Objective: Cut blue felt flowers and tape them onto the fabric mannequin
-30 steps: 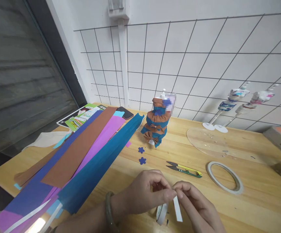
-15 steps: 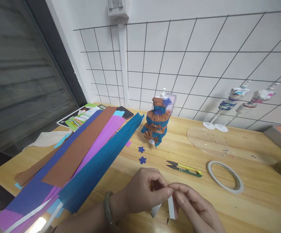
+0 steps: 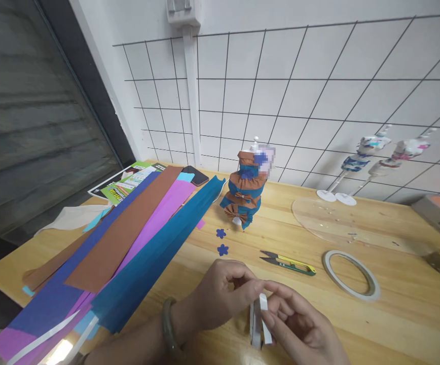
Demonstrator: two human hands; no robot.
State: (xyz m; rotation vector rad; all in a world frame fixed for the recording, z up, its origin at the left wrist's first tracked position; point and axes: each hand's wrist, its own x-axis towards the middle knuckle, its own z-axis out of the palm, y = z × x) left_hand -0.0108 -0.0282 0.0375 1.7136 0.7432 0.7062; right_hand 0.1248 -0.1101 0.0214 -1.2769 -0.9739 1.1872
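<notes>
White strip [image 3: 267,334]: it hangs between my two hands, its top end just under my left fingertips. I judge it very light, thin and easy to bend; perhaps one face is sticky, so it is better to take it by the end or the edges.
Left hand [image 3: 222,294]: thumb and forefinger are pressed together at the top of the strip.
Right hand [image 3: 299,322]: the thumb touches the strip lower down, the forefinger is near its top; if it grips firmly, I cannot tell.
Grey roll [image 3: 255,327]: just below my left hand, beside the strip; what supports it, I cannot see.
Yellow-green snips [image 3: 296,263]: beyond my right hand.
Dark blue flowers [image 3: 222,249]: flat, just beyond my left hand.
</notes>
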